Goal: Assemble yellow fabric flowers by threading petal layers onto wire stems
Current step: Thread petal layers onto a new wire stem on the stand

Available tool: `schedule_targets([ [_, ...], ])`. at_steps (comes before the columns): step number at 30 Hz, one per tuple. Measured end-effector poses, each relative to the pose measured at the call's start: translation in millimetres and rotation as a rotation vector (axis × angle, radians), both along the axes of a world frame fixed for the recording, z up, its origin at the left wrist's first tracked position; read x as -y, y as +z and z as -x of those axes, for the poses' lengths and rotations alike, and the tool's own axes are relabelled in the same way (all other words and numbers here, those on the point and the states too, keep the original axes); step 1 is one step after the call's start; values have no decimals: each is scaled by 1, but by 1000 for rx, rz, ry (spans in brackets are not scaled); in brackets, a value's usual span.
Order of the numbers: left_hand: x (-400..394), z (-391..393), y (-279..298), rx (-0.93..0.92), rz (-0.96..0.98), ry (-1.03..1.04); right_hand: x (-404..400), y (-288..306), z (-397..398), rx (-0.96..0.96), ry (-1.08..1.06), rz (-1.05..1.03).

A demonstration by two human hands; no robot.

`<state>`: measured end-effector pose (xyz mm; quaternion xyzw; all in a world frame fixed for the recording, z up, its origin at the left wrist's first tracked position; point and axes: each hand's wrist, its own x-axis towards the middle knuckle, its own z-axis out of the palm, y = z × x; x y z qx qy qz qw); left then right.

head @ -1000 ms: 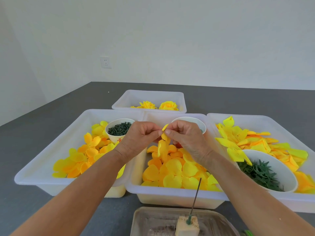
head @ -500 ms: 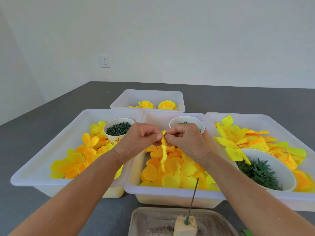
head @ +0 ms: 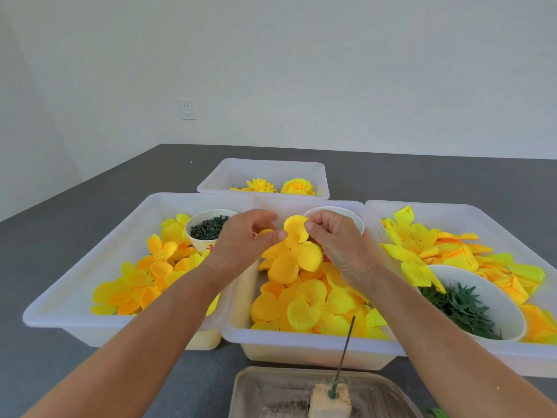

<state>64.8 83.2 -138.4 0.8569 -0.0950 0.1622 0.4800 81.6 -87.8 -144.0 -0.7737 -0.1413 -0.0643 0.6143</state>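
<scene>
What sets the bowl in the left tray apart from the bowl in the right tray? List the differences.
The left tray's bowl is smaller and holds short, dark green pellet-like pieces; the right tray's bowl is larger and holds spiky green leaf-shaped pieces. The left tray's bowl sits at its tray's far end; the right tray's bowl sits near the front. The left tray's bowl shows red marking on its side; none is visible on the right tray's bowl. Both are white, round and surrounded by yellow petals.

The 3 near white trays [head: 304, 346] sit edge to edge, leaving no gap between them. The upright wire stem [head: 345, 351] in its foam block [head: 330, 402] stands at near centre, in front of the middle tray. Grey table [head: 60, 236] lies open to the far left and far right; the near right corner seems crowded.
</scene>
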Motion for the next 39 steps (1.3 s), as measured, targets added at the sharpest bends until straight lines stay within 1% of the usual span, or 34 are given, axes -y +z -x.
schedule_targets([
  [2,0,1,1,-45,-27,-76,0,0,1,40,2,33],
  [4,0,3,2,-45,-17,-112,0,0,3,59,23,48],
  [6,0,5,3,-61,30,-154,1,1,3,62,52,32],
  [10,2,8,6,-112,33,-205,4,3,4,53,119,-27],
  [14,1,8,7,-159,46,-258,5,3,4,-50,182,-136],
  [15,1,8,7,-178,88,-276,4,3,4,-85,196,-176],
  [18,2,7,7,-238,296,-309,4,6,4,-240,301,-395],
  [19,2,6,7,-236,323,-318,4,6,4,-270,311,-425],
  [21,4,7,5,-195,303,-325,4,6,2,-280,248,-381],
  [23,7,7,3,-131,258,-285,5,4,0,-238,129,-286],
  [25,9,6,2,-80,208,-231,5,2,0,-172,57,-191],
  [27,9,5,1,-47,137,-187,4,0,2,-83,54,-98],
  [29,8,4,1,-13,77,-155,5,-2,2,-25,68,-60],
  [34,5,5,1,-35,159,-184,2,-1,5,70,110,-13],
  [39,5,6,1,2,122,-144,1,-2,8,163,93,58],
])
